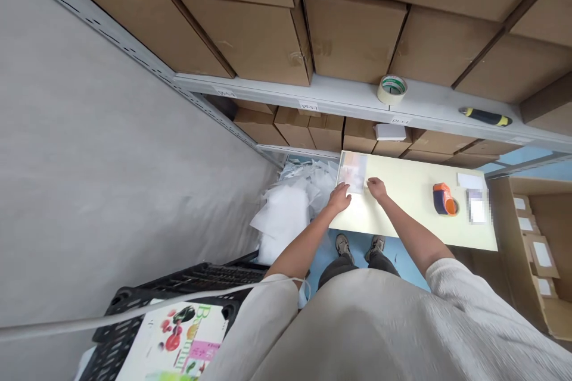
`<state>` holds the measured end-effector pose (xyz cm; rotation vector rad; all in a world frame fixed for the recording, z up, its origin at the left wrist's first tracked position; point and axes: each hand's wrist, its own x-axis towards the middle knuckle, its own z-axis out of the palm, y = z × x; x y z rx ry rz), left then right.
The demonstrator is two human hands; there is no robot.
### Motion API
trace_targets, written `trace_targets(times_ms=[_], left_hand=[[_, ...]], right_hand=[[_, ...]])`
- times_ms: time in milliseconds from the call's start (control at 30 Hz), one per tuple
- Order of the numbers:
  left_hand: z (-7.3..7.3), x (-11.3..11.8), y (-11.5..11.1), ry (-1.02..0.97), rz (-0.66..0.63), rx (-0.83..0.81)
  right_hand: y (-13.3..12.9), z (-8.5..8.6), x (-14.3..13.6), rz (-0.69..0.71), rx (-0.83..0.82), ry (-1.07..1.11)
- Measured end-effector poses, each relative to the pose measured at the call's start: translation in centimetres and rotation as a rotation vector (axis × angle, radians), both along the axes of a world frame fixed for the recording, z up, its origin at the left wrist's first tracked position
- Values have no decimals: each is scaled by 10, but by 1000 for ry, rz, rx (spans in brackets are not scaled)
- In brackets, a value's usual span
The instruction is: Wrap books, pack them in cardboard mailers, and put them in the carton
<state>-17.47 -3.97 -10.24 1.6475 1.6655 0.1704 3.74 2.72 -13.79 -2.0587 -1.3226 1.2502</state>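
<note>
A flat, clear plastic packet (353, 171) with a pale, blurred print lies at the left end of the cream tabletop (402, 190). My left hand (340, 197) rests on the packet's lower left corner, fingers slightly apart. Along the packet's right side, my right hand (376, 188) is closed, fingertips pressed together near the edge. What those fingertips pinch is too small to make out. Further right on the table stands an orange and dark blue tape dispenser (443, 199).
White packing sheets (286, 214) are piled left of the table. Cardboard boxes (353, 36) fill the shelves ahead; a tape roll (392, 90) and box cutter (485, 116) lie on the shelf edge. A black crate (179, 286) stands lower left, an open carton (513, 238) at right.
</note>
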Motion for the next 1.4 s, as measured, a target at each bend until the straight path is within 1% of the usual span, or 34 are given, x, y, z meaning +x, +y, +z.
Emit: trace_targets(times_ms=[167, 333, 467, 600, 733, 833, 933, 1067, 1167, 1267, 1333, 1400], left_hand=[[22, 0, -21, -17, 33, 76], [42, 6, -51, -13, 115, 159], [54, 19, -83, -12, 221, 229], [63, 38, -127, 1, 338, 276], [71, 53, -185, 20, 432, 344], [80, 57, -232, 59, 519, 397], [93, 54, -280, 120, 630, 401], [113, 44, -347, 197, 777, 416], [128, 34, -403, 238, 891, 451], [141, 25, -465, 269, 994, 507], [145, 21, -509, 292, 1060, 536], [147, 17, -554, 312, 1134, 544]], right_hand=[[-28, 19, 8, 92, 95, 52], [-51, 38, 8, 223, 164, 86], [-68, 53, 9, 356, 210, 130], [-90, 64, 14, 512, 248, 170], [-119, 68, 17, 661, 290, 203], [-145, 71, 8, 760, 318, 232], [-175, 78, -13, 885, 350, 283], [-224, 98, -57, 1048, 394, 324], [-269, 117, -92, 1179, 414, 374], [-323, 135, -124, 1306, 448, 443], [-365, 146, -143, 1386, 465, 483], [-410, 156, -160, 1462, 472, 518]])
